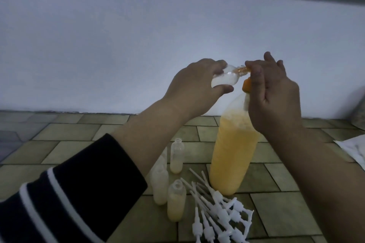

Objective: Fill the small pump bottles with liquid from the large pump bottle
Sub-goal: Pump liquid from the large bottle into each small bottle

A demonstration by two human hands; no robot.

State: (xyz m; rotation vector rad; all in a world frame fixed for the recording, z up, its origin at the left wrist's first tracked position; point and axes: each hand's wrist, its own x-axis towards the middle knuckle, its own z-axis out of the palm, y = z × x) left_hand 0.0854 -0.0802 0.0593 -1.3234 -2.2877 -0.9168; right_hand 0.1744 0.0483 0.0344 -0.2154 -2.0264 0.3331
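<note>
One large pump bottle [234, 150] of orange-yellow liquid stands upright on the tiled surface [284, 213], its orange pump head [246, 85] at 12 o'clock, mostly hidden by the right hand [274, 92], whose fingers are bunched at the top, though what they grip I cannot tell. The left hand [197, 85] is clamped around one clear small bottle [88, 77], held aloft nearly sideways with its neck pointing to 3 o'clock at the pump. At 7 o'clock from the large bottle's base stand four small open bottles [176, 199], one mostly hidden by the left arm, and at 6 o'clock lies one pile of white pump tops [219, 213], too tangled to count.
</note>
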